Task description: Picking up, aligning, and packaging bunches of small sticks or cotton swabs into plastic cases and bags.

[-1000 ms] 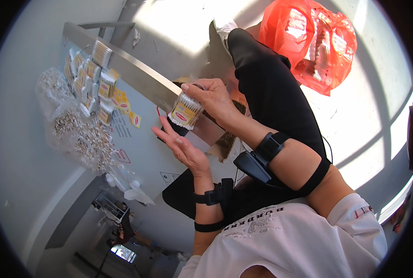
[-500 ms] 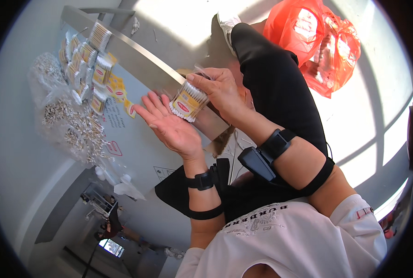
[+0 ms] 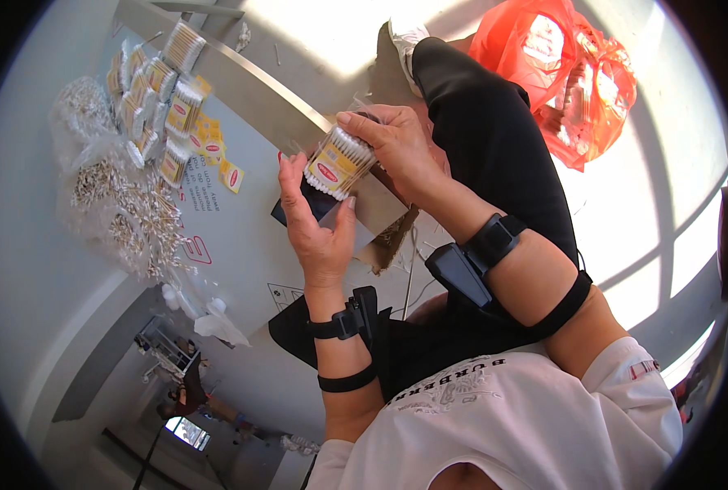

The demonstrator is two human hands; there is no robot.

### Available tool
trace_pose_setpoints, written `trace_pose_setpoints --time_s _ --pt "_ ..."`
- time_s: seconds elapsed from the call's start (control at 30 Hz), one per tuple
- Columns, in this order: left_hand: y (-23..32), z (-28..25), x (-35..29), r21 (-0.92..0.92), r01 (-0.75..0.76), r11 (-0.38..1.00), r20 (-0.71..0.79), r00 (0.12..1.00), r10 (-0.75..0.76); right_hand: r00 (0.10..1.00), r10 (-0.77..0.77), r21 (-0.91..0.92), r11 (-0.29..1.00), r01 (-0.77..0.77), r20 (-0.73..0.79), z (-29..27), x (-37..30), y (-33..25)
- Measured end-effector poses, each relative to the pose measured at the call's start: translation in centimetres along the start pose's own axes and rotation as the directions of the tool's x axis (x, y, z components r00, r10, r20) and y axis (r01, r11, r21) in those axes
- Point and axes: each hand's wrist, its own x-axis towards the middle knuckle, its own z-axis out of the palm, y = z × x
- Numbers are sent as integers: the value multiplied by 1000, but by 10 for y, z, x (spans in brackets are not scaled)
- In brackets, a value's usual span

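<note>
My right hand (image 3: 405,151) is closed on the upper end of a clear pack of cotton swabs (image 3: 339,166) with a yellow label. The pack is tilted, its white tips toward my left hand (image 3: 319,241). That hand is open, thumb and fingers spread around the pack's lower end; whether they touch it I cannot tell. On the grey table at the left lie several more swab packs (image 3: 182,106), bunched together. Beside them are loose yellow labels (image 3: 231,175) and a heap of loose cotton swabs (image 3: 127,224) on clear plastic.
A cardboard box (image 3: 392,241) stands below my hands, by the table edge (image 3: 258,80). On the floor at the upper right sits a red plastic bag (image 3: 572,90) with white-tipped packs inside. My bent leg (image 3: 478,122) lies between box and bag.
My left hand has turned from lying palm up beneath the pack to standing with its fingers spread around the lower end. The pack has shifted slightly up and right in my right hand.
</note>
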Motion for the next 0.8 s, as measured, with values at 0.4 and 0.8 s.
trace_pose_setpoints --time_s 0.4,0.8 --pt "9 36 7 -636 -81 768 -396 888 -234 999 -39 -34 999 39 -8 1 -1 4" --pt "6 43 27 -620 -77 781 -362 911 -198 998 -69 -49 996 69 -1 -1 -1 9"
